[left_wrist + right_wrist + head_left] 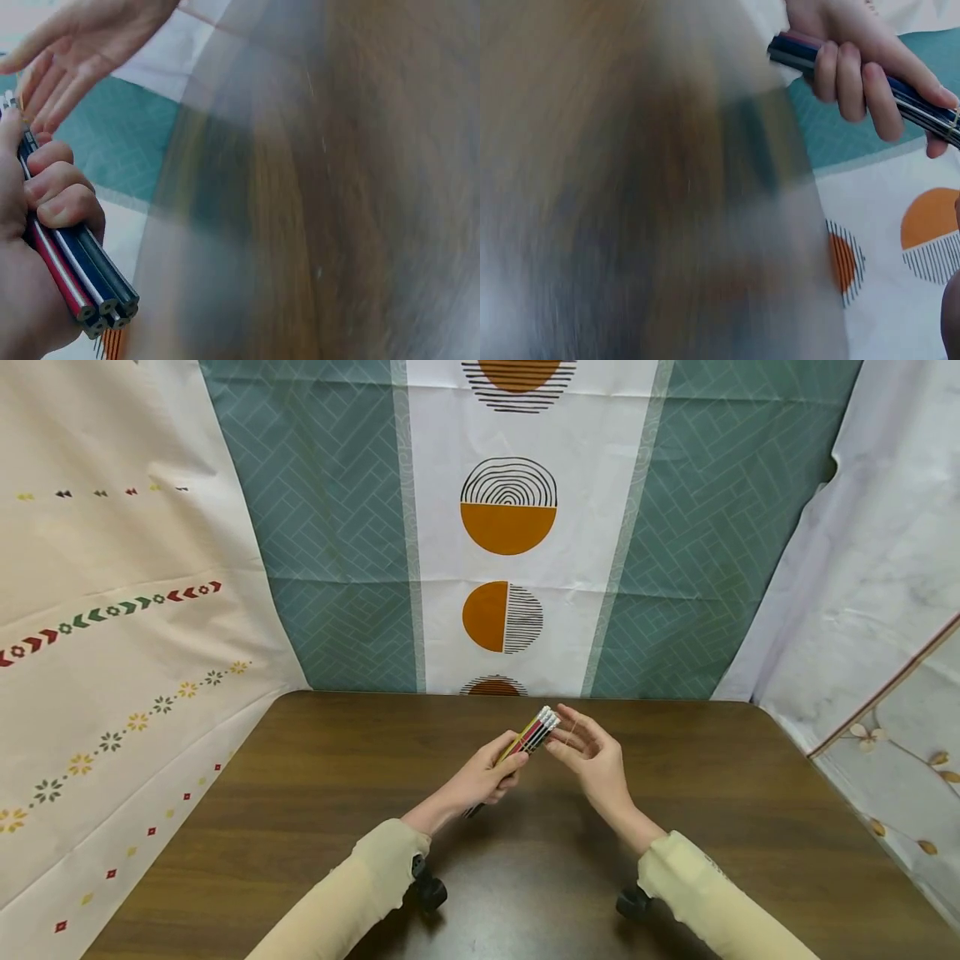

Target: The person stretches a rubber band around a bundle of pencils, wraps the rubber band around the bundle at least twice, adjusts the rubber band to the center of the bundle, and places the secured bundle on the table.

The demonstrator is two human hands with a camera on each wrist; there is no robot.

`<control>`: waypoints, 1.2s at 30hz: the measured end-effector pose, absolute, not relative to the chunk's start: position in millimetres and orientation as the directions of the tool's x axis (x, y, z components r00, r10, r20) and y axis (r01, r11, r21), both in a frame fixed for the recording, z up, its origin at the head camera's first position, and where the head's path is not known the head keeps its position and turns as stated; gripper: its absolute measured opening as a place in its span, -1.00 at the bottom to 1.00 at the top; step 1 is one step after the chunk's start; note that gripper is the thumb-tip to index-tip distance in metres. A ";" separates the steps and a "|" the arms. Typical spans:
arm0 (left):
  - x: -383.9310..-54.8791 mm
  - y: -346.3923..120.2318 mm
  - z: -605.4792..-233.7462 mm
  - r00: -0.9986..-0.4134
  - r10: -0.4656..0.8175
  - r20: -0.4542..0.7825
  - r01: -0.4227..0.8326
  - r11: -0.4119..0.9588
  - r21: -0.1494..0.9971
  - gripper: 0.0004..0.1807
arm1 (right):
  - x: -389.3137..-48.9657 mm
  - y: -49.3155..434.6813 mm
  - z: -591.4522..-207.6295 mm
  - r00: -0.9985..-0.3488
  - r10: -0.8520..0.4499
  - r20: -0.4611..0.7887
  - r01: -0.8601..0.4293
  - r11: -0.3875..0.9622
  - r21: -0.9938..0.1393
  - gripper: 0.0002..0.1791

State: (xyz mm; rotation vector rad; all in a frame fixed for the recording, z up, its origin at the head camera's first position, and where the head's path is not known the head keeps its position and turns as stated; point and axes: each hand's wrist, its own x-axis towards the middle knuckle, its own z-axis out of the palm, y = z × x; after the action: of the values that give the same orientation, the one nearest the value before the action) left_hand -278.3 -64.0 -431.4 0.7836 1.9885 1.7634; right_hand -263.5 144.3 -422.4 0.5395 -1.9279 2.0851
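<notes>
Dark brown wood-grain table [337, 760]: spreads beneath both forearms.
Teal-and-white backdrop cloth [337, 527]: hangs behind the table, its white middle strip printed with orange and black-lined circles.
Cream patterned cloth [127, 543]: at the left side, with rows of small coloured motifs.
White marbled cloth [885, 552]: at the right side.
Pale yellow sleeves [348, 885]: cover both forearms, a black device [430, 887] showing under the left cuff and another under the right.
Left hand [487, 774]: clenched around a bundle of slim striped pencils [534, 731], the thumb lying along it; all are held above the table.
Right hand [597, 762]: gripping no pencil, its fingers spread and loosely bent, just beside the upper end of the bundle.
Pencil bundle: runs slantwise through the left fist, red, yellow, black and dark blue among its colours; the upper end leans toward the right hand, while the flat lower ends stick out below the left palm.
Silvery-white pencil tips [550, 717]: gathered beyond the left thumb, near the right fingertips.
Thin tan strand [573, 727]: by the right fingers; whether it loops the pencils, I cannot tell.
</notes>
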 end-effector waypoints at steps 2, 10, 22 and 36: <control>-280.1 -66.6 -431.3 -0.776 0.627 0.073 0.192 0.125 0.973 -0.63 | -263.6 148.4 -423.1 -0.862 -0.130 0.490 -0.495 0.002 -0.869 -0.33; -283.8 -73.9 -430.7 -0.758 0.649 0.063 0.382 0.363 0.850 -0.77 | -262.5 154.3 -430.1 -0.785 -0.274 0.556 -0.607 0.165 -0.777 -0.32; -285.5 -74.1 -428.3 -0.733 0.674 0.093 0.507 0.451 0.734 -0.72 | -261.0 153.3 -435.2 -0.810 -0.242 0.534 -0.581 0.204 -0.788 -0.41; -278.9 -68.4 -423.0 -0.680 0.733 0.039 0.586 0.510 0.629 -0.69 | -259.6 153.6 -435.4 -0.811 -0.224 0.541 -0.579 0.169 -0.798 -0.66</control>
State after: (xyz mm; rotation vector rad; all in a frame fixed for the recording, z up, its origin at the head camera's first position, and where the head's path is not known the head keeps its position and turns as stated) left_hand -278.9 -68.4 -423.0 1.1209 2.5212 0.9174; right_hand -259.6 153.6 -435.4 0.7688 -2.1510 1.6831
